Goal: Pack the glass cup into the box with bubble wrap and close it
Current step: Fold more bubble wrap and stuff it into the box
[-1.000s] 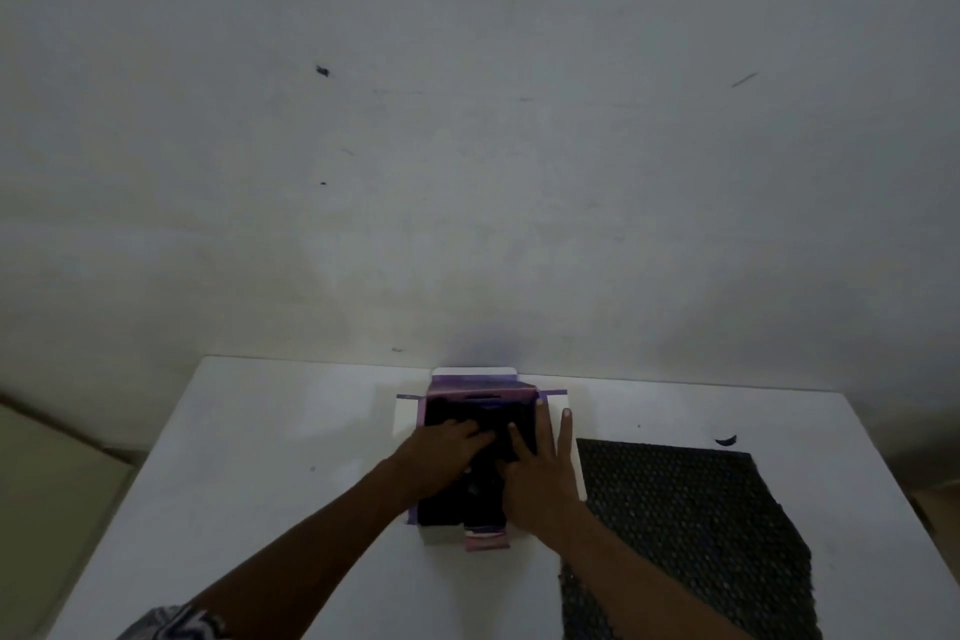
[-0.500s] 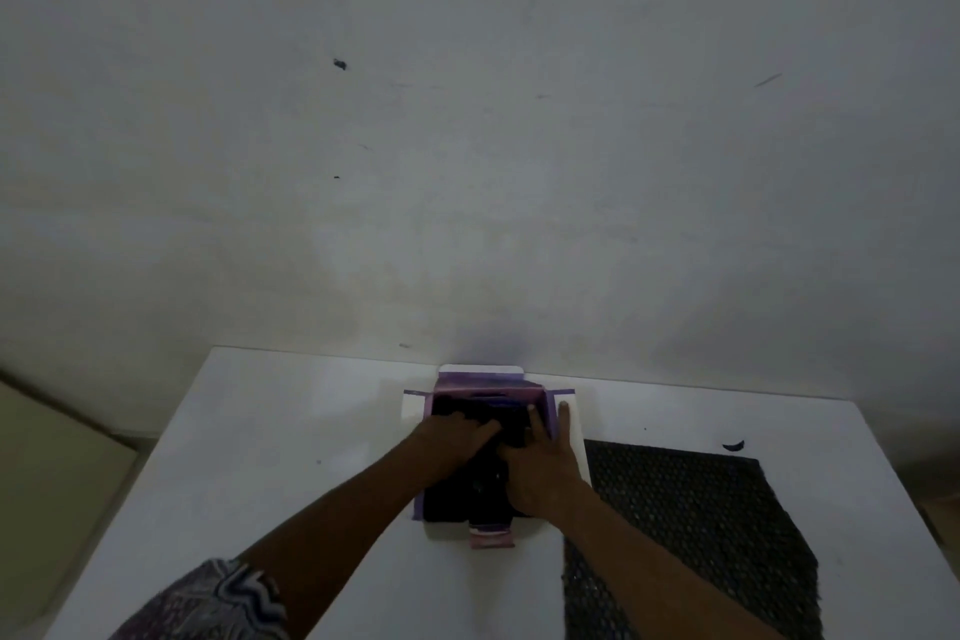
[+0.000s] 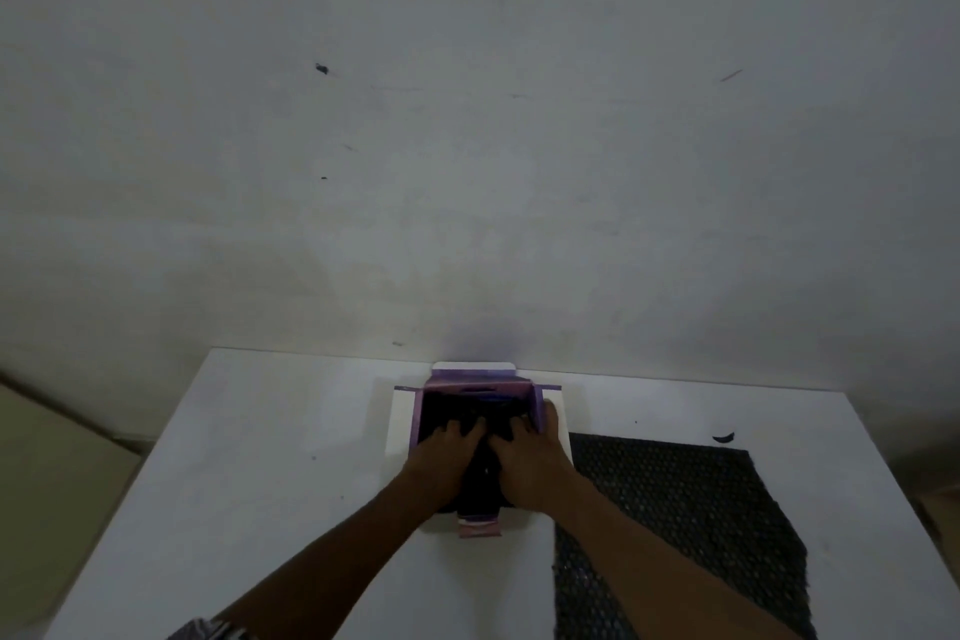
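At the far edge of the table: a purple box point(image 3: 537, 403) is sitting with its flaps open on the white table point(image 3: 260, 457), close to the pale wall point(image 3: 467, 146).
Hidden: the glass cup is not showing. The box's inside is reading only as dark wrapping point(image 3: 487, 476), and whether the cup is lying under it cannot be told.
Hard to make out: dim light is swallowing the fingertips where they are meeting the wrapping.
Cut off: both forearms are running out of the bottom edge, and a patterned sleeve point(image 3: 208, 631) is just showing there.
Left hand point(image 3: 447, 457): it is lying palm down in the box, fingers stretched forward and slightly spread, pressing on the dark wrapping.
Right hand point(image 3: 530, 463): it is lying palm down beside the left, fingers reaching forward and apart, pressing the same wrapping, with the outermost finger lying along the box's right wall.
Bubble wrap sheet point(image 3: 675, 509): it is lying flat just right of the box, with the right forearm crossing its near corner and its lower end running off the frame.
Scrap point(image 3: 723, 438): a small dark piece is lying beyond the sheet's far corner.
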Tool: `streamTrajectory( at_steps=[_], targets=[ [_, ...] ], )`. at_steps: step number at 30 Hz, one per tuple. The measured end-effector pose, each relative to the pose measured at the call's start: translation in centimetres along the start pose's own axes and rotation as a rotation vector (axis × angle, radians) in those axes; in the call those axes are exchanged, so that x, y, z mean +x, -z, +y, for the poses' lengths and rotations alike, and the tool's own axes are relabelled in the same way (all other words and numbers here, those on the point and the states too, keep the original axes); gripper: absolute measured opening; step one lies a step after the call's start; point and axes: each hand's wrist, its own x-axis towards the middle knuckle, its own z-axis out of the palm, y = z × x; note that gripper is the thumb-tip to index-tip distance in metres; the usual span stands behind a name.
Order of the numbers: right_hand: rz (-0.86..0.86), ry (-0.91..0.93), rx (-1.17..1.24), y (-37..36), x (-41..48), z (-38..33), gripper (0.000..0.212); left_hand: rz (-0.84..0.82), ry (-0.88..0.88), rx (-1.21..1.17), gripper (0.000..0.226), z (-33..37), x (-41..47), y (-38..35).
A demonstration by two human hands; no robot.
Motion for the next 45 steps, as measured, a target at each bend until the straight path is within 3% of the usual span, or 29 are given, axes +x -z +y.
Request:
streamTrajectory(
  at_steps=[2,4,5,8,10,13,15,19,22,24,27,31,34,37,40,42,45],
  targets=[
    [0.126,0.032,0.084,0.5,-0.8,0.3,0.037,-0.038,0.002,-0.11,0.05,0.1,0.0,1.5],
    [0.247,0.071,0.15,1.4,-2.0,1.1,0.035,0.082,-0.039,-0.146,0.031,0.8,-0.5,2.2],
    [0.303,0.077,0.19,1.8,-2.8,1.7,0.036,0.166,0.014,-0.193,0.029,1.3,-0.9,2.2],
    [0.453,0.007,0.326,2.6,-5.8,4.1,0.039,0.381,-0.036,0.025,0.041,3.5,-1.3,1.8],
    [0.476,-0.077,0.407,2.4,-8.4,6.2,0.039,0.458,-0.172,0.007,0.04,6.5,-2.2,1.7],
    [0.379,-0.158,0.565,0.6,-13.2,9.2,0.031,0.485,-0.46,0.057,0.023,12.4,-3.9,-1.0],
    [0.292,-0.22,0.645,-0.9,-17.0,10.3,0.026,0.294,-0.573,-0.012,0.014,16.1,-5.5,-4.3],
    [-0.107,-0.296,0.573,-6.3,-25.1,10.9,0.015,-0.194,-0.576,0.138,0.034,20.6,-9.3,-12.4],
    [-0.302,-0.277,0.437,-11.1,-30.9,10.6,0.035,-0.369,-0.529,0.248,0.043,21.5,-12.2,-15.6],
    [-0.259,-0.186,0.242,-13.8,-33.4,11.2,0.051,-0.155,-0.499,0.221,0.045,21.6,-12.0,-17.1],
    [-0.115,-0.127,0.005,-14.2,-34.3,12.1,0.05,-0.164,-0.537,0.183,0.04,21.6,-10.3,-16.1],
    [-0.402,-0.189,0.105,-12.3,-33.0,13.3,0.063,-0.142,-0.417,-0.203,0.03,21.4,-7.9,-14.2],
    [-0.233,-0.212,0.171,-12.3,-32.5,15.5,0.06,-0.171,-0.329,-0.319,0.018,20.9,-7.1,-12.1],
    [-0.174,-0.16,0.265,-8.9,-30.9,17.8,0.044,-0.077,-0.307,-0.281,0.015,20.2,-5.8,-10.8],
    [-0.09,-0.224,0.299,-6.0,-27.5,20.4,0.027,0.219,-0.265,-0.203,0.014,20.2,-4.3,-8.5],
    [0.02,-0.307,0.313,-4.5,-24.9,21.9,0.018,0.396,-0.279,-0.037,0.029,20.3,-3.0,-7.3],
    [0.124,-0.395,0.232,-4.3,-21.6,23.3,0.015,0.491,-0.406,0.113,0.043,20.8,-1.7,-7.3]
  ],
)
